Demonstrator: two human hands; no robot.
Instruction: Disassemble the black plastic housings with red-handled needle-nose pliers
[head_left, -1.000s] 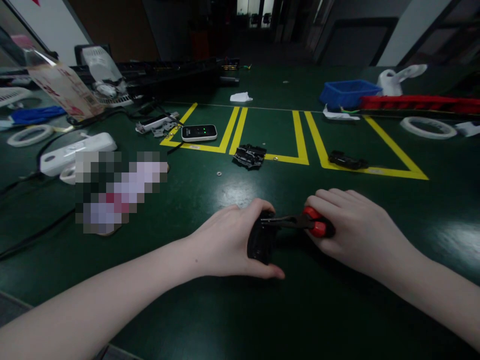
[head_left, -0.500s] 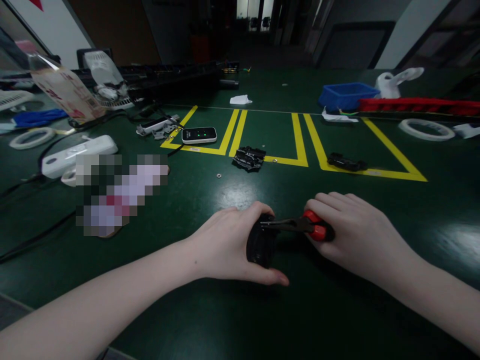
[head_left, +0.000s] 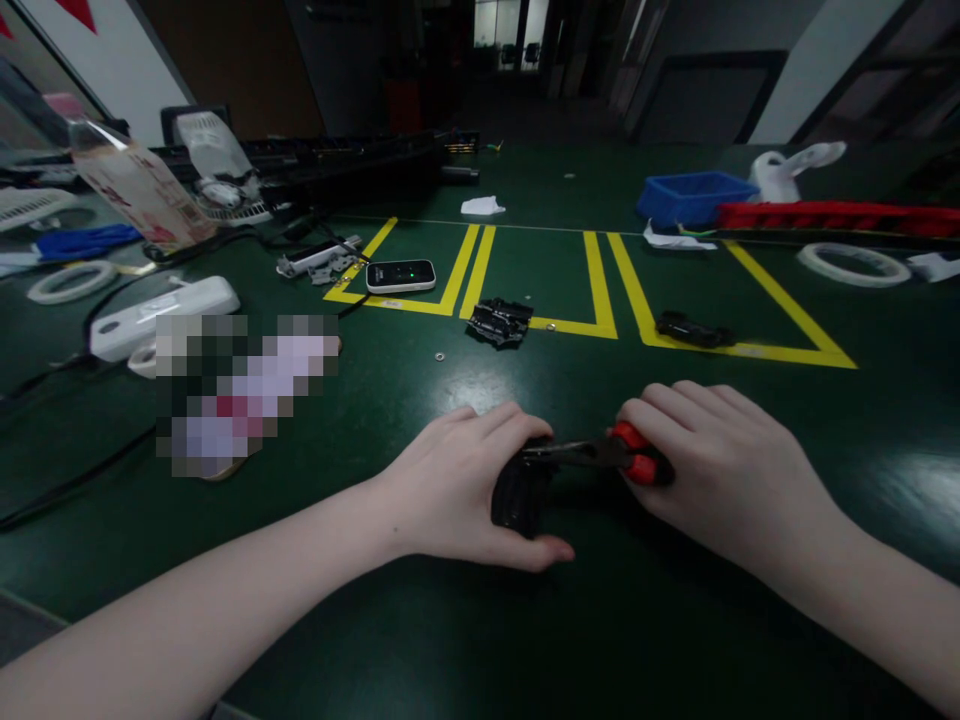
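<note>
A small black part (head_left: 517, 495) sits on the near middle of the green table (head_left: 465, 620), clasped by the left hand (head_left: 457, 485), fingers over its far side and thumb along the near edge. The right hand (head_left: 720, 465) is closed around red-handled pliers (head_left: 600, 455); their dark nose lies left-right and meets the part's top. Farther off, well apart, lie a black module (head_left: 499, 321) on yellow tape (head_left: 600, 285), a black clip (head_left: 694, 328), a handheld device (head_left: 400, 276) and a blue bin (head_left: 694, 197).

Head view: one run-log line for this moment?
left hand: grips black part | right hand: holds red-handled pliers, tips on part | green table
</note>
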